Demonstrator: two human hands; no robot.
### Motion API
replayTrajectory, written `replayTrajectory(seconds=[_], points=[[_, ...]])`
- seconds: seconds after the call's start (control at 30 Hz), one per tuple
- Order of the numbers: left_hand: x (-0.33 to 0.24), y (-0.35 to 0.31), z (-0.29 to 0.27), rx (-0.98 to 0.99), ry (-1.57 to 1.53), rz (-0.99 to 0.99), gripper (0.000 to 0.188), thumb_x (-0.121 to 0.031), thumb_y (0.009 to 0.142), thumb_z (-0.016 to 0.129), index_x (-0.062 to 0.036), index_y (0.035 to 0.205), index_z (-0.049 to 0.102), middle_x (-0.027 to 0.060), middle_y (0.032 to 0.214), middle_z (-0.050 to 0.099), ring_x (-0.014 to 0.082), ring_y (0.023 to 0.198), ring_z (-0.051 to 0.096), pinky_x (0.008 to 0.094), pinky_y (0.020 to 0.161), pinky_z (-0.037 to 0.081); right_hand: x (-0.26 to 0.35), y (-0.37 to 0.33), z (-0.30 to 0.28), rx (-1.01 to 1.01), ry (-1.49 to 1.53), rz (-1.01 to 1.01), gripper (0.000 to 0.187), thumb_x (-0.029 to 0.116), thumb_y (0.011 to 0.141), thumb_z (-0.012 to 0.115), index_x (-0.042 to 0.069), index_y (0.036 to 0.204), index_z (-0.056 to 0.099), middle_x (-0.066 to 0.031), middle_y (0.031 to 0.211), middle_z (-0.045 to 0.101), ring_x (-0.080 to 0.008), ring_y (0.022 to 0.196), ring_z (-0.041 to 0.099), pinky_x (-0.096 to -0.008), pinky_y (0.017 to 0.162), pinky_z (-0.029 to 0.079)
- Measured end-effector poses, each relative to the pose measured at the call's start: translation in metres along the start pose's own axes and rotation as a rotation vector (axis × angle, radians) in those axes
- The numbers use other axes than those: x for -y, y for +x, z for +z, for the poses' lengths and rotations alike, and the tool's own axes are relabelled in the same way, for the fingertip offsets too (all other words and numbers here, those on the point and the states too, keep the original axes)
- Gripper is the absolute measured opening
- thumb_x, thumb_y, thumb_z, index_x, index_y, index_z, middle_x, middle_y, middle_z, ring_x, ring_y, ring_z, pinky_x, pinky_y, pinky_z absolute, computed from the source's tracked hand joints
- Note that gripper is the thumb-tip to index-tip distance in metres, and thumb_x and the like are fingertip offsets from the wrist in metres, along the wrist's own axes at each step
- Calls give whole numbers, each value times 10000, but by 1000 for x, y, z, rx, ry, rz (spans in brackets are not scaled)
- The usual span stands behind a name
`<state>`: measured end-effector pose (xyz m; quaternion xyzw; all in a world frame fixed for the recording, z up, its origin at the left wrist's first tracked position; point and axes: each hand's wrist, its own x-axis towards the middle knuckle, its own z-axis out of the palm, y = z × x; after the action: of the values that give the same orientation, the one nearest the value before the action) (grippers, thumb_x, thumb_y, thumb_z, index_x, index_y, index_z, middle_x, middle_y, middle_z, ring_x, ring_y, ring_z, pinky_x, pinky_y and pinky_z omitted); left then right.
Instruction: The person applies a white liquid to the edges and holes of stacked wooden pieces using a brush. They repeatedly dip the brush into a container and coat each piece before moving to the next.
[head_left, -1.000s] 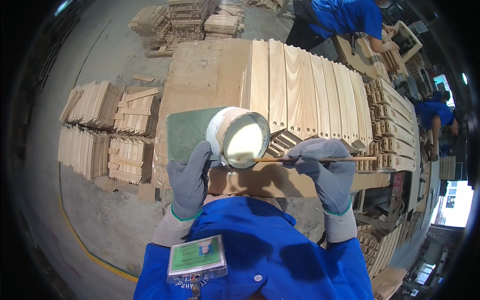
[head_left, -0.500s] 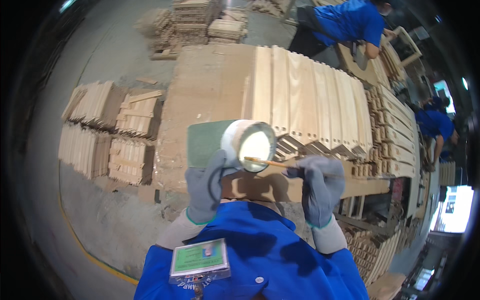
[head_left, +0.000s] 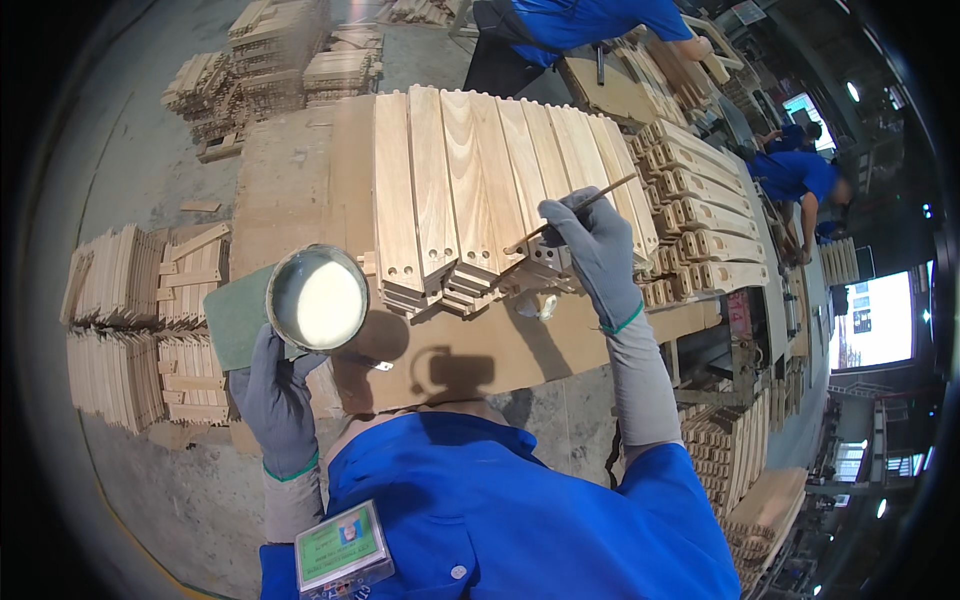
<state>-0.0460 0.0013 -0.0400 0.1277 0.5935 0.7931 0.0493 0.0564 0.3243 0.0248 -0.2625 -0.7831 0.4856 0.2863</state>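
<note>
- Change: the brush (head_left: 612, 187) was at the cup (head_left: 318, 300) half a second ago. Now its tip is at the near ends of the slats (head_left: 480, 170), and the cup sits further left. Reads as loading done, brush now at the wood.
- Left hand (head_left: 275, 390): grey-gloved, fingers curled around the near side of the cup, not open. Cup mouth faces up, creamy liquid inside. Green sheet (head_left: 235, 318) sticks out left of it; can't tell if it's attached.
- Right hand (head_left: 595, 240): gloved, closed in a pinch around the brush shaft, to the right of the cup. Tip is just beside the drilled holes; can't tell if it touches wood.
- Slats: side by side on the tabletop (head_left: 285, 190), holed ends near.
- Slotted pieces (head_left: 705, 200): stacked just right of the slats.
- Far side: co-worker (head_left: 590, 20) in a blue shirt.
</note>
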Motion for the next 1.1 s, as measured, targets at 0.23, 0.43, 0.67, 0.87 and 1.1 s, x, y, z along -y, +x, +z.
replayTrajectory(seconds=[0.23, 0.43, 0.67, 0.87, 1.1], points=[[2, 0, -5, -12, -36, -19, 311, -50, 949, 441, 88, 1225, 474, 161, 1221, 509, 197, 972, 612, 319, 706, 609, -7, 2, 1, -4, -94, -64, 206, 159, 822, 681, -26, 771, 606, -30, 583, 567, -60, 536, 515, -220, 497, 424], [4, -1, -15, 64, 142, 81, 301, 12, 928, 465, 103, 1213, 497, 149, 1247, 452, 174, 891, 607, 285, 707, 606, -4, 1, -2, -4, -64, -35, 185, 136, 829, 663, -25, 760, 602, -54, 584, 563, -76, 542, 525, -243, 501, 414], [3, 6, -13, 37, 21, -11, 293, -13, 946, 436, 95, 1212, 498, 154, 1255, 464, 170, 898, 607, 302, 706, 610, -8, 0, -2, -30, -179, -71, 183, 127, 831, 655, -31, 763, 594, -64, 578, 543, -101, 517, 500, -267, 498, 405], [4, 3, -13, 23, 93, 62, 289, -25, 953, 426, 101, 1203, 497, 161, 1250, 472, 178, 905, 611, 316, 697, 612, 2, -2, 7, 54, -178, -93, 193, 126, 824, 661, -45, 757, 601, -76, 617, 557, -120, 536, 524, -266, 508, 412], [-5, -5, -4, 18, 95, 30, 273, -33, 952, 432, 79, 1189, 509, 158, 1200, 520, 170, 925, 616, 304, 682, 607, 6, 2, 5, 94, -226, -126, 202, 125, 824, 652, -61, 757, 607, -80, 649, 572, -124, 545, 531, -270, 517, 419]])
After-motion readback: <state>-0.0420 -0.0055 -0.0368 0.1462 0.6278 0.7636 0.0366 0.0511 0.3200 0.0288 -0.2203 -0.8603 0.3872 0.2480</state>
